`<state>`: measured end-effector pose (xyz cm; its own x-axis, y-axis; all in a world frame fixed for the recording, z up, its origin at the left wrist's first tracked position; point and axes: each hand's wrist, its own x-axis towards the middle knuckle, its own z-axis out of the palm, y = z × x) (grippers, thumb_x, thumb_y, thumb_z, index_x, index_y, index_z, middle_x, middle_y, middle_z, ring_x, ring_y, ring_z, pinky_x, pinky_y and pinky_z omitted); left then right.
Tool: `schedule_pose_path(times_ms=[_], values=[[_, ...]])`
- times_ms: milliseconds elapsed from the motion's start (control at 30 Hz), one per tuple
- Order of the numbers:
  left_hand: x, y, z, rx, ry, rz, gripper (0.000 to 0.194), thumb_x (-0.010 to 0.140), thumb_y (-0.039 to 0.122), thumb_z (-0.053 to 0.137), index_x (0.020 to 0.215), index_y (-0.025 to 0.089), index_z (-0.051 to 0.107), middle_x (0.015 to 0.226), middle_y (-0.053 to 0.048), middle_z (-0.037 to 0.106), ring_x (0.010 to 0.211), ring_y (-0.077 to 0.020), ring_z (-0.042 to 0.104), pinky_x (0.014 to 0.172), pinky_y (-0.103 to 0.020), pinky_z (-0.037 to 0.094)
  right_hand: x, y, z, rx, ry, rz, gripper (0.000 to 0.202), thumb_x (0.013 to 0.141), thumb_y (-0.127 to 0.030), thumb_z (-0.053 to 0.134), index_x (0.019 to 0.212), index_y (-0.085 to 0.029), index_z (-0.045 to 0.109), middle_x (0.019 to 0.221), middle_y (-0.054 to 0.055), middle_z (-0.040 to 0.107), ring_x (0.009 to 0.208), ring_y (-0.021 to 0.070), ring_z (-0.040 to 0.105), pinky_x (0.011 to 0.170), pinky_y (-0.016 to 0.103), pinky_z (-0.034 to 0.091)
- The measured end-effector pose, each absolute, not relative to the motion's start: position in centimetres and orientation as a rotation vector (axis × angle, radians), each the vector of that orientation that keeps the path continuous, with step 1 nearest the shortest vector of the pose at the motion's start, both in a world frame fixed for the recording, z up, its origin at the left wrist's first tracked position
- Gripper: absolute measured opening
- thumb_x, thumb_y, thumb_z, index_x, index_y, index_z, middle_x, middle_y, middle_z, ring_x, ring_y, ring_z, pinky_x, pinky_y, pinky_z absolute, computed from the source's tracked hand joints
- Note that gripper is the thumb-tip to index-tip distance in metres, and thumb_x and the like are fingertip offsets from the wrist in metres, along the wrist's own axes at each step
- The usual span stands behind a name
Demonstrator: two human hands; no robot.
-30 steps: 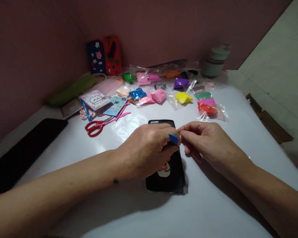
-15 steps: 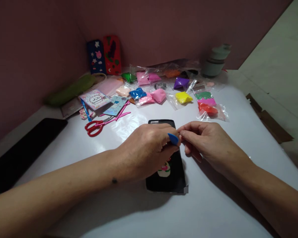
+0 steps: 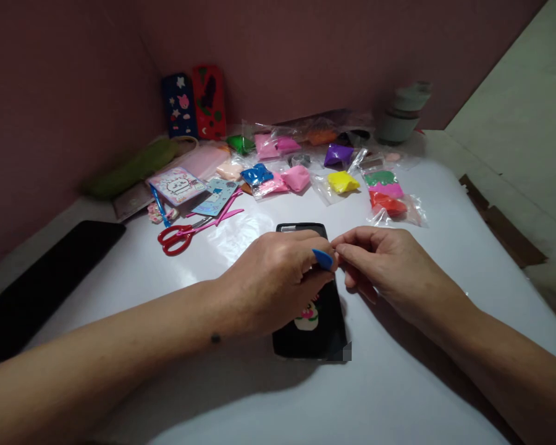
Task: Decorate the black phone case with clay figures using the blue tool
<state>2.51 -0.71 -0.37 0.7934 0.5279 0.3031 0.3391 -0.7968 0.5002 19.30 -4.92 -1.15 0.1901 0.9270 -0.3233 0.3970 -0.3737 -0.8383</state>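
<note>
Currently, through the head camera, I observe the left hand (image 3: 278,281) positioned over the upper part of a black rectangular case with rounded corners (image 3: 303,343). The case lies flat on a glossy white tabletop (image 3: 241,402), between the two forearms. A white, pink and green figure (image 3: 306,317) decorates its exposed lower portion.

Left grip: fingers closed around a blue flat-ended implement (image 3: 323,259), whose tip projects between thumb and forefinger. Its remaining length is hidden from me.

Right grip: the right hand (image 3: 389,259) is located just beside the case, thumb and forefinger drawn together, tips adjacent to the left fingertips. I cannot tell whether these tips retain a small item. I also cannot verify contact between the left hand and the case.

Behind the hands, I identify red-handled scissors (image 3: 176,240) at left, and clear plastic packets holding yellow (image 3: 343,182), purple (image 3: 338,156) and blue material (image 3: 258,175). Farther back, a dark blue decorated case (image 3: 180,111) and a red decorated case (image 3: 208,105) lean against a pinkish wall (image 3: 296,55).
</note>
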Motion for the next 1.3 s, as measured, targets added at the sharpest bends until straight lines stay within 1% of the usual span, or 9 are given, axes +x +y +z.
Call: schedule_pose_path(times_ms=[233,400,733,867,1000,1133,1200,1300], values=[[2.41,-0.78,-0.32,2.553,0.659,0.660,0.011,0.080,0.005,0.058,0.078,0.013,0.065,0.072,0.001,0.063,0.060,-0.0065,0.055,0.055,-0.016,0.040,19.38,-5.03,-1.19,-1.879,-1.241,1.147,0.012,0.077,-0.028,0.056,0.073,-0.020,0.065,0.046,-0.002,0.058,0.038,0.0090,0.044,0.040,0.022,0.033],[2.49,-0.88,-0.39,2.554,0.623,0.630,0.012,0.080,0.005,0.058,0.075,0.012,0.065,0.069,0.001,0.062,0.058,-0.0070,0.053,0.053,-0.016,0.040,19.28,-4.92,-1.17,-1.880,-1.225,1.145,0.011,0.076,-0.026,0.055,0.073,-0.021,0.064,0.045,-0.002,0.058,0.038,0.0093,0.044,0.040,0.022,0.033],[2.55,-0.82,-0.51,2.560,0.659,0.654,0.011,0.080,0.005,0.058,0.077,0.013,0.065,0.071,0.001,0.063,0.060,-0.0072,0.055,0.053,-0.016,0.040,19.24,-4.99,-0.95,-1.888,-1.254,1.135,0.012,0.077,-0.026,0.055,0.074,-0.020,0.065,0.046,-0.003,0.057,0.040,0.0090,0.045,0.042,0.021,0.034],[2.52,-0.79,-0.63,2.569,0.663,0.677,0.011,0.080,0.004,0.058,0.077,0.011,0.066,0.070,0.000,0.063,0.059,-0.0070,0.054,0.053,-0.016,0.040,19.19,-4.97,-0.98,-1.884,-1.260,1.128,0.012,0.077,-0.026,0.056,0.075,-0.019,0.065,0.046,-0.002,0.057,0.040,0.0086,0.045,0.041,0.021,0.034],[2.34,-0.72,-0.77,2.572,0.655,0.704,0.009,0.080,0.004,0.060,0.077,0.009,0.067,0.071,-0.001,0.063,0.059,-0.0071,0.054,0.053,-0.016,0.040,19.17,-4.95,-1.29,-1.831,-1.237,1.134,0.012,0.077,-0.028,0.059,0.084,-0.019,0.065,0.046,-0.004,0.056,0.035,0.0078,0.043,0.037,0.021,0.031],[2.21,-0.64,-0.91,2.570,0.654,0.712,0.007,0.080,0.006,0.061,0.078,0.008,0.067,0.074,-0.003,0.064,0.062,-0.0084,0.056,0.055,-0.017,0.042,19.16,-5.00,-1.71,-1.711,-1.276,1.130,0.022,0.077,-0.022,0.058,0.098,-0.023,0.064,0.047,-0.008,0.055,0.034,0.0071,0.042,0.035,0.019,0.031],[2.19,-0.56,-1.01,2.584,0.654,0.732,0.007,0.080,0.006,0.061,0.079,0.008,0.067,0.074,-0.003,0.064,0.062,-0.0086,0.057,0.056,-0.017,0.042,19.18,-5.07,-1.82,-1.675,-1.306,1.131,0.025,0.077,-0.019,0.057,0.099,-0.024,0.066,0.048,-0.008,0.055,0.035,0.0070,0.042,0.035,0.019,0.032],[2.14,-0.45,-1.12,2.616,0.649,0.774,0.007,0.081,0.007,0.061,0.079,0.009,0.067,0.072,-0.002,0.064,0.060,-0.0084,0.056,0.055,-0.017,0.041,19.28,-5.15,-1.87,-1.668,-1.380,1.113,0.023,0.077,-0.017,0.055,0.093,-0.023,0.071,0.047,-0.007,0.052,0.037,0.0075,0.042,0.034,0.019,0.030]])
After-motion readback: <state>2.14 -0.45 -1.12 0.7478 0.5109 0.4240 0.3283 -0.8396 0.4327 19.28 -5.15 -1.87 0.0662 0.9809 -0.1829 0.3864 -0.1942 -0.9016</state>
